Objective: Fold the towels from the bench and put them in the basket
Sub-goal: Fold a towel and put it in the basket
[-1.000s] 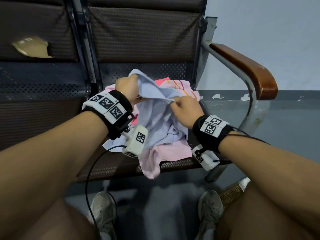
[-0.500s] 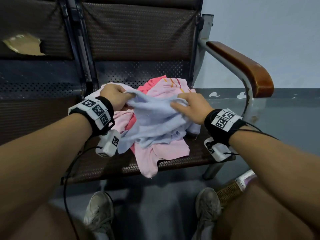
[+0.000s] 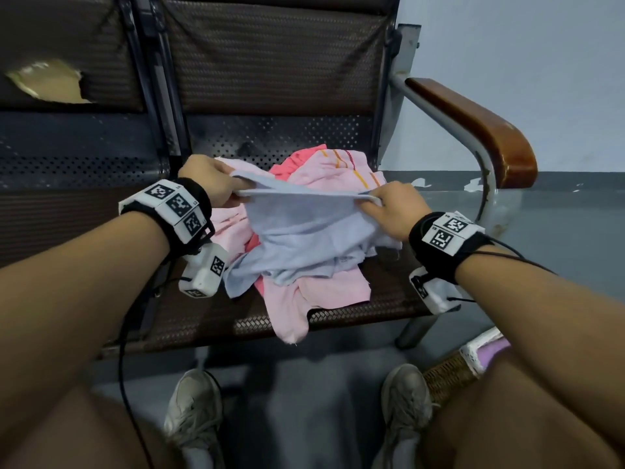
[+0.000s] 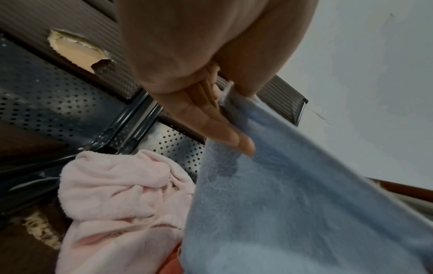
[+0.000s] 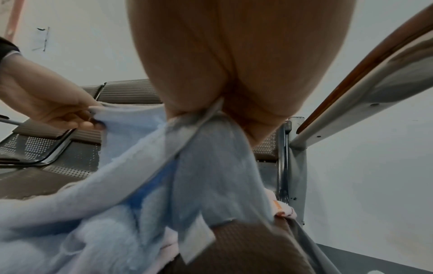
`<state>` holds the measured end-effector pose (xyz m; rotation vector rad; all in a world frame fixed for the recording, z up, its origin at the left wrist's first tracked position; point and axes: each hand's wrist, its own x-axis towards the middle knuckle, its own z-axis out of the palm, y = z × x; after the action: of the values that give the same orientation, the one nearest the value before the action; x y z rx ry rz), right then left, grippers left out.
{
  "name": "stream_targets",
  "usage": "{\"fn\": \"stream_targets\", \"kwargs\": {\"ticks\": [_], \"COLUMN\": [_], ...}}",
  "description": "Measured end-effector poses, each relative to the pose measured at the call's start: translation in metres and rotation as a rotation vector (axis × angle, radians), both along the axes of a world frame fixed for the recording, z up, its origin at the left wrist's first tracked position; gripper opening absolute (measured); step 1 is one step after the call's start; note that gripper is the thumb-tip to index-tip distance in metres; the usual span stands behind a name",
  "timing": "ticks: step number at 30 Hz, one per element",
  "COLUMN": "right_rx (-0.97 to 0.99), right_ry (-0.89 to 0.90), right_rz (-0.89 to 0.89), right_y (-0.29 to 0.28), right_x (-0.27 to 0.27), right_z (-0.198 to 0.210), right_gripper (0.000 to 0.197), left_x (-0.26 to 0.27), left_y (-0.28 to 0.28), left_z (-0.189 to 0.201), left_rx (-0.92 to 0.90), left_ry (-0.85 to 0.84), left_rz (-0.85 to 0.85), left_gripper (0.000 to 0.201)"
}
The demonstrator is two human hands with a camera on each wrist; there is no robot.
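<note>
A light blue towel (image 3: 304, 228) is stretched between my two hands above the bench seat (image 3: 389, 299). My left hand (image 3: 216, 184) pinches its left top corner, and my right hand (image 3: 389, 208) grips its right top corner. The lower part of the blue towel (image 4: 293, 204) still lies crumpled on a pile of pink towels (image 3: 314, 289), with a coral one (image 3: 294, 160) and a striped pink one (image 3: 341, 170) behind. From the right wrist the blue towel (image 5: 117, 194) hangs from my palm. A wicker basket (image 3: 449, 370) peeks out by my right knee.
The bench has perforated metal backs (image 3: 277, 59) and a wooden armrest (image 3: 480, 130) on the right. A torn hole (image 3: 47, 82) shows in the left seat's back. My two shoes (image 3: 192, 411) rest on the grey floor below the seat edge.
My hands have moved apart, pulling the blue towel's top edge taut between them. The left hand shifted left and down, the right hand went right.
</note>
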<state>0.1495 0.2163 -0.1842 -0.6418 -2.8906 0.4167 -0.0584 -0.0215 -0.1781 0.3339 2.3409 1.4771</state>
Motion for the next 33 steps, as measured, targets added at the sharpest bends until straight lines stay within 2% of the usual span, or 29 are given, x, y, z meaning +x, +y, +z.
{"fn": "stream_targets", "kwargs": {"ticks": [2, 6, 9, 12, 14, 15, 17, 18, 20, 22, 24, 26, 28, 30, 32, 33], "right_rx": [-0.017, -0.139, -0.088, -0.096, -0.281, -0.400, -0.592, -0.623, -0.598, -0.516, -0.283, 0.015, 0.157, 0.132, -0.003, -0.070], "right_ry": [-0.023, -0.221, -0.231, -0.092, 0.114, 0.221, 0.364, 0.398, 0.420, 0.356, 0.180, -0.045, -0.185, -0.173, -0.034, 0.040], "right_rz": [0.039, 0.091, 0.069, -0.002, -0.074, -0.095, -0.097, -0.088, -0.059, -0.027, 0.018, 0.068, 0.065, 0.035, -0.014, -0.027], "right_y": [0.001, -0.001, -0.002, 0.004, 0.007, 0.008, 0.008, 0.009, 0.012, 0.017, 0.022, 0.025, 0.021, 0.019, 0.019, 0.020], "right_x": [0.004, 0.010, 0.009, 0.009, 0.010, 0.011, 0.011, 0.010, 0.012, 0.015, 0.017, 0.016, 0.015, 0.016, 0.018, 0.018], "right_z": [0.003, 0.000, 0.001, 0.005, 0.007, 0.010, 0.018, 0.023, 0.032, 0.044, 0.059, 0.076, 0.093, 0.111, 0.131, 0.140], "right_gripper": [0.042, 0.037, 0.038, 0.036, 0.026, 0.022, 0.029, 0.034, 0.039, 0.038, 0.040, 0.027, 0.020, 0.025, 0.034, 0.034], "left_x": [-0.002, -0.009, -0.014, -0.013, -0.012, -0.010, -0.002, 0.000, 0.006, 0.008, 0.011, 0.013, 0.014, 0.013, 0.011, 0.010], "left_y": [0.000, 0.003, 0.000, -0.003, -0.001, 0.002, 0.002, 0.001, -0.002, -0.006, -0.006, -0.005, -0.006, -0.006, -0.008, -0.009], "left_z": [0.003, 0.007, 0.004, 0.001, 0.004, 0.007, 0.014, 0.017, 0.026, 0.037, 0.049, 0.059, 0.071, 0.086, 0.102, 0.111], "left_rx": [0.063, 0.094, 0.113, 0.137, 0.165, 0.243, 0.377, 0.398, 0.451, 0.485, 0.503, 0.511, 0.506, 0.498, 0.469, 0.443], "left_ry": [-0.047, -0.231, -0.217, -0.001, 0.020, -0.034, -0.098, -0.105, -0.111, -0.087, -0.033, 0.047, 0.105, 0.134, 0.201, 0.236], "left_rz": [0.026, 0.073, 0.133, 0.204, 0.216, 0.209, 0.173, 0.106, -0.006, -0.054, -0.080, -0.143, -0.202, -0.211, -0.169, -0.150], "left_gripper": [0.023, 0.027, 0.030, 0.037, 0.031, 0.026, 0.023, 0.025, 0.021, 0.022, 0.025, 0.019, 0.020, 0.019, 0.033, 0.031]}}
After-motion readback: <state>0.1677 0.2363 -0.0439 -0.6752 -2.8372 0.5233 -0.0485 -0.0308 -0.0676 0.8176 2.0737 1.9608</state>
